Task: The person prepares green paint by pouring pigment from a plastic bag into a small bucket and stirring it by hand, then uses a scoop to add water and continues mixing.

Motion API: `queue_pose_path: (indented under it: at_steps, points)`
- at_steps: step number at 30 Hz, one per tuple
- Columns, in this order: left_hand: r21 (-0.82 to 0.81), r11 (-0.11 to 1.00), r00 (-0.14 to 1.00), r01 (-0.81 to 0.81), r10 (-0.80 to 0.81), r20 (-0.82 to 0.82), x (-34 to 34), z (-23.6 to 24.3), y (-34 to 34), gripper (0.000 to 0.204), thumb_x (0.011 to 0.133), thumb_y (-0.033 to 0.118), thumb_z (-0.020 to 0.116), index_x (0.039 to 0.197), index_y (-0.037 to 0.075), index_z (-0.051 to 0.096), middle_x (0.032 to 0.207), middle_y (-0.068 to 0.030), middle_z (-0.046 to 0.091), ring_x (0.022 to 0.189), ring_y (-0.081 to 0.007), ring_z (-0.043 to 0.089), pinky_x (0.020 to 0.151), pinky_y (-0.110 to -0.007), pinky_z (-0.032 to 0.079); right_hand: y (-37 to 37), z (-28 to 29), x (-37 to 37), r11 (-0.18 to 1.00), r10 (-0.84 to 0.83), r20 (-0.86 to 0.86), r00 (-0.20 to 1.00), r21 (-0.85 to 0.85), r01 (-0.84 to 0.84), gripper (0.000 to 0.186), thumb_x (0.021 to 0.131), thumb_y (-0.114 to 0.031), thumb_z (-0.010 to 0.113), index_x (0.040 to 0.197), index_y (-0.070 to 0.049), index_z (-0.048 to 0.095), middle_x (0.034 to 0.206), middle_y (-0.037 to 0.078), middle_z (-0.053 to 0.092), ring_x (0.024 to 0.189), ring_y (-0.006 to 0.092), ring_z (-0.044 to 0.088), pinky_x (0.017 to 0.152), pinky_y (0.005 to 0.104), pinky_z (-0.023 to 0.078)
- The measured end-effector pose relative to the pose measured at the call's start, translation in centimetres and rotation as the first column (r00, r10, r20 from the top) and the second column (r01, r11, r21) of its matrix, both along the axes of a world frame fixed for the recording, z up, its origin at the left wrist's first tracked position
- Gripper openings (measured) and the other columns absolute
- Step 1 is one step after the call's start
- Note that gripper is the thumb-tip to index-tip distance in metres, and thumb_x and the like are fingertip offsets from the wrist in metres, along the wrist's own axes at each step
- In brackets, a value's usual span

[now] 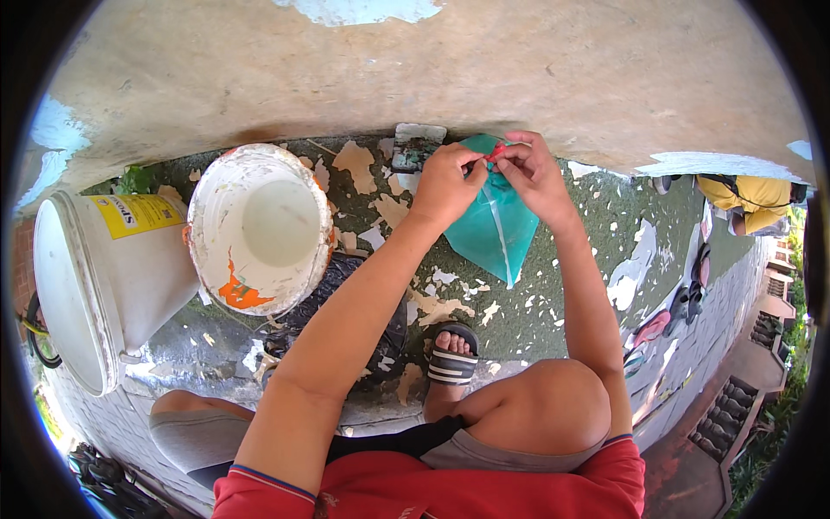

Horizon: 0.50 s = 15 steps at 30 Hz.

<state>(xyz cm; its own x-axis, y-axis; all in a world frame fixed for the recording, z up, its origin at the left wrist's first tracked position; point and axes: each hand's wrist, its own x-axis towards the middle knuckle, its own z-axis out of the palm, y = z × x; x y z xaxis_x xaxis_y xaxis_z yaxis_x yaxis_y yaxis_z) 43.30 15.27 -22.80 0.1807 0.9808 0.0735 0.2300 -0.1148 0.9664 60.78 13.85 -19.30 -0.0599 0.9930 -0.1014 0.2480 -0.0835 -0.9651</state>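
A teal-green plastic bag (493, 227) with a pale stripe down its front rests on the ground close to the wall. At its gathered top sits a small red piece (497, 153), too small to tell whether it is a tie or a cap. My left hand (448, 183) pinches at this top from the left, fingertips against the red piece. From the right, my right hand (538, 183) pinches the same spot with thumb and finger. Both sets of fingertips nearly meet and partly hide the bag's neck.
A paint-smeared white bucket (275, 221) holding cloudy liquid stands to the left, beside a larger white bucket (138, 251). Black plastic (385, 333) lies near it. Peeling wall (484, 69) rises ahead; paint flakes litter the ground. Slippers (653, 327) lie right; a person in yellow (761, 203) is farther off.
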Motion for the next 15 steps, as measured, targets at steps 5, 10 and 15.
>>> queue_pose_path:
  at_steps: [5,10,15]
  points:
    - [-0.023,0.999,0.999,-0.034,0.034,0.014,0.2,-0.1,0.0,0.016,0.084,0.014,0.071,0.093,0.0,0.072,0.088,-0.0152,0.068,0.077,-0.0281,0.066,0.072,-0.037,0.054,-0.7,-1.0,-0.6,0.982,-0.017,0.176,0.984,0.186,-0.016,0.027,0.088,-0.004,0.072,0.11,-0.001,0.056,0.092,0.007,0.069,0.083,0.013,0.066,0.073,0.0282,0.053]
    - [-0.159,0.987,0.996,-0.004,0.018,0.085,0.1,-0.3,0.0,0.017,0.085,0.014,0.072,0.096,0.002,0.071,0.09,-0.0133,0.07,0.076,-0.0217,0.067,0.071,-0.033,0.054,-1.0,0.0,-1.5,0.969,-0.092,0.292,0.952,0.247,0.018,0.018,0.084,-0.002,0.073,0.098,-0.001,0.062,0.086,0.007,0.069,0.079,0.0139,0.067,0.073,0.0282,0.054]
    - [-0.097,0.991,0.982,0.095,-0.077,0.174,-0.2,-1.1,0.8,0.017,0.085,0.014,0.071,0.098,0.002,0.069,0.087,-0.0106,0.069,0.072,-0.0188,0.063,0.069,-0.031,0.052,-1.1,0.1,-1.5,0.967,-0.098,0.3,0.949,0.255,0.02,0.016,0.084,-0.001,0.073,0.098,-0.001,0.064,0.087,0.007,0.07,0.079,0.0142,0.067,0.075,0.0284,0.055]
